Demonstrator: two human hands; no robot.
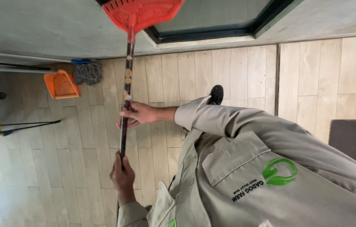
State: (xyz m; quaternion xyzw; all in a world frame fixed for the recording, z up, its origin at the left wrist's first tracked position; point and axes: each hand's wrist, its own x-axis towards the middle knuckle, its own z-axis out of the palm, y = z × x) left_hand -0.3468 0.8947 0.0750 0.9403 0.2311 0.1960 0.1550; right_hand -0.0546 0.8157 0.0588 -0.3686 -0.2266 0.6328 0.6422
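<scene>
Clenching the broom handle (124, 122) at frame centre, the right hand (138, 114) above the left hand (122, 175), the person risked its red head (141, 12) at the top knocking the window frame (211, 33).

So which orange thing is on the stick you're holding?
The broom head at the top, fixed on the stick that both hands grip. The dustpan lies apart by the wall, beside the mop.
</scene>
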